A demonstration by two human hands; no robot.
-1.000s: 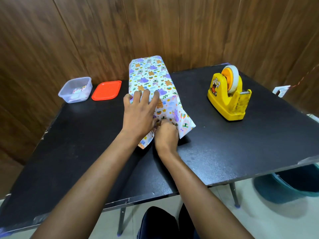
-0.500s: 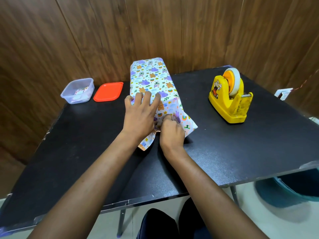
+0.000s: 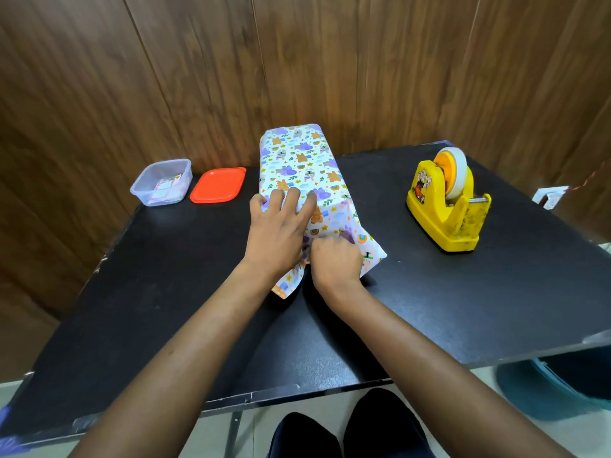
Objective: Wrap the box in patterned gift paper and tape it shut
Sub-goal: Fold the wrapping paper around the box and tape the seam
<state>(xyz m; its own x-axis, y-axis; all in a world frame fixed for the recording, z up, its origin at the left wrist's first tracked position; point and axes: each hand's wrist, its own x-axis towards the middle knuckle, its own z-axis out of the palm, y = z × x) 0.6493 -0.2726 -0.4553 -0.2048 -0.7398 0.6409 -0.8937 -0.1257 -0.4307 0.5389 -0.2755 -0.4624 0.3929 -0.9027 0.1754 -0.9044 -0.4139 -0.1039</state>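
The black table [image 3: 165, 309] fills the view, and both forearms reach over its near edge toward the middle. The right hand [image 3: 335, 261] is the nearer one. It sits at the near end of the box [image 3: 299, 160], fingers curled in against the loose gift paper [image 3: 370, 251]. Its fingertips are buried in the fold, so I cannot tell whether they pinch the paper or only push it. The paper flares out from this end in flaps, one toward 4 o'clock and one toward 7 o'clock, past the wrists. Just beyond, at 11 o'clock from the right hand and touching it, the left hand [image 3: 277, 233] lies flat on the box's top, fingers straight and spread, pressing the paper down near the left edge. The box lies flat at mid-table, its long axis running from about 5 o'clock near the hands to 11 o'clock by the wall, its far end covered in paper. A yellow tape dispenser [image 3: 446, 213] stands well apart at 3 o'clock. A red lid [image 3: 218, 186] and a clear tub [image 3: 162, 181] sit at 9 o'clock, against the wood-panelled wall [image 3: 297, 61].
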